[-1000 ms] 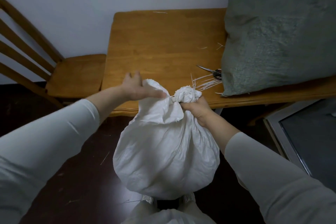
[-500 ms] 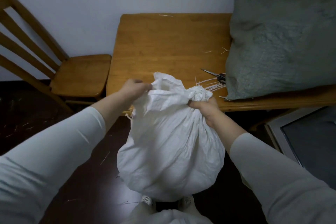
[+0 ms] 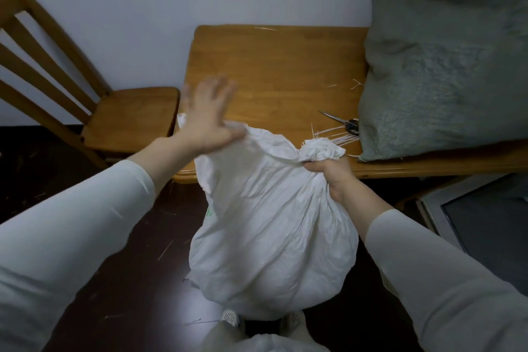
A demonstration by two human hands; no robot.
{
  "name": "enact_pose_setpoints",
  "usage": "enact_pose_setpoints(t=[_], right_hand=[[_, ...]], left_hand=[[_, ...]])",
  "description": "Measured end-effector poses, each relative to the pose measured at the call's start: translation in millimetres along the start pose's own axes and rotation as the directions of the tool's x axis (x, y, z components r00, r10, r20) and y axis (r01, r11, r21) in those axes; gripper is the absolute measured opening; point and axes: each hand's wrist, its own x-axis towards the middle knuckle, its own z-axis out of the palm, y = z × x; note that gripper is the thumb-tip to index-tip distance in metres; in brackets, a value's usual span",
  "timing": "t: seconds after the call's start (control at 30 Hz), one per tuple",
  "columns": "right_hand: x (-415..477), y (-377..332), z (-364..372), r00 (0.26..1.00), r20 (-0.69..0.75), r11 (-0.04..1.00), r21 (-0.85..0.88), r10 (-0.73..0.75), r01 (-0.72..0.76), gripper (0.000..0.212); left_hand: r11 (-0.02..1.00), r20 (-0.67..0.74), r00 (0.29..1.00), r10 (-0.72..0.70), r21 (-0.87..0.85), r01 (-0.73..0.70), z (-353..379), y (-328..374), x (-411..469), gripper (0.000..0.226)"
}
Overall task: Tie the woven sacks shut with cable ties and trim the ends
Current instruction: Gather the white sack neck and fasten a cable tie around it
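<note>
The white sack (image 3: 271,231) sits against the table (image 3: 271,71) edge, its gathered neck gripped by the right hand (image 3: 328,174), fingers curled tight round it. The cable ties (image 3: 334,134) lie just beyond that neck, running left to right beside the scissors (image 3: 343,123). The left hand (image 3: 205,120), blurred, fingers spread wide and holding nothing, touches the sack's loose far corner; I'd say it must reach rightward across the sack top for a tie

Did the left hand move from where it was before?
Yes. The left hand stopped gripping the white sack and opened, its fingers now reaching farther over the table top.
</note>
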Motion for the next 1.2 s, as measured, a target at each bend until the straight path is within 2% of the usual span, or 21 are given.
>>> enact_pose_setpoints(t=[0.03, 0.07, 0.13, 0.2, 0.3, 0.33, 0.4, 0.47, 0.6, 0.67, 0.77, 0.9, 0.93, 1.0, 1.03, 1.07, 1.13, 1.17, 1.2], right_hand=[[0, 1, 0, 1.0, 0.011, 1.0, -0.012, -0.003, 0.003, 0.046], [0, 2, -1, 1.0, 0.024, 1.0, -0.025, -0.007, 0.008, 0.046], [-1, 3, -3, 0.998, 0.054, 0.998, -0.054, -0.026, 0.029, 0.047], [-4, 3, -10, 0.996, 0.079, 0.996, -0.077, -0.034, 0.04, 0.043], [-6, 4, -18, 0.996, 0.086, 0.997, -0.066, -0.028, 0.034, 0.042], [-6, 4, -18, 0.996, 0.083, 0.998, -0.05, -0.028, 0.032, 0.043], [-5, 6, -15, 0.997, 0.073, 1.0, -0.014, -0.021, 0.022, 0.048], [-6, 5, -10, 0.995, 0.097, 1.0, 0.0, -0.026, 0.026, 0.056], [-13, 0, -1, 0.95, 0.311, 0.994, -0.097, -0.01, 0.042, 0.055], [-15, 0, 4, 0.931, 0.366, 0.992, -0.113, -0.016, 0.062, 0.05], [-15, 1, 13, 0.953, 0.285, 0.99, -0.072, -0.099, 0.124, 0.044], [-11, 5, 21, 0.981, 0.146, 0.991, -0.028, -0.129, 0.134, 0.041], [-10, 6, 21, 0.984, 0.126, 0.991, -0.027, -0.123, 0.127, 0.042], [-8, 5, 17, 0.991, 0.092, 0.995, -0.015, -0.095, 0.096, 0.041], [-7, 5, 15, 0.994, 0.073, 0.997, -0.01, -0.076, 0.077, 0.04], [-6, 4, 13, 0.997, 0.058, 0.998, -0.01, -0.058, 0.059, 0.039], [-5, 3, 11, 0.998, 0.053, 0.999, -0.017, -0.037, 0.038, 0.038], [-5, 3, 10, 0.998, 0.059, 0.999, -0.024, -0.034, 0.035, 0.038], [-5, 3, 9, 0.998, 0.062, 0.999, -0.03, -0.031, 0.033, 0.04]], left_hand=[[0.977, 0.093, 0.979, 0.182, 0.096, -0.191, 6, 15, -2, 0.112], [0.929, 0.191, 0.935, 0.3, 0.164, -0.332, 13, 29, -4, 0.125], [0.85, 0.347, 0.869, 0.353, 0.269, -0.453, 33, 48, -2, 0.129], [0.879, 0.396, 0.865, 0.307, 0.23, -0.417, 45, 55, 5, 0.108], [0.964, 0.386, 0.883, 0.267, -0.099, -0.249, 48, 56, 13, 0.045], [0.958, 0.377, 0.887, 0.266, -0.202, -0.202, 49, 57, 12, 0.038], [0.929, 0.357, 0.903, 0.24, -0.355, -0.106, 50, 61, 9, 0.037], [0.901, 0.346, 0.921, 0.18, -0.435, -0.013, 52, 67, 6, 0.038], [0.897, 0.349, 0.926, 0.145, -0.441, 0.026, 55, 81, 5, 0.03], [0.901, 0.348, 0.926, 0.145, -0.433, 0.021, 58, 86, 5, 0.032], [0.889, 0.338, 0.928, 0.154, -0.458, 0.02, 58, 87, 6, 0.041], [0.855, 0.336, 0.923, 0.188, -0.519, 0.015, 46, 81, 6, 0.016], [0.845, 0.298, 0.936, 0.187, -0.535, 0.001, 41, 75, 8, 0.032], [0.886, 0.122, 0.972, 0.2, -0.446, -0.127, 29, 58, 13, 0.082], [0.901, 0.038, 0.981, 0.192, -0.403, -0.161, 24, 49, 15, 0.1], [0.908, 0.015, 0.987, 0.16, -0.394, -0.141, 21, 39, 15, 0.11], [0.895, 0.141, 0.989, 0.052, -0.446, 0.017, 23, 15, 14, 0.119], [0.858, 0.227, 0.974, -0.003, -0.5, 0.119, 26, 4, 12, 0.121], [0.776, 0.297, 0.954, -0.048, -0.59, 0.223, 32, -6, 11, 0.122]])
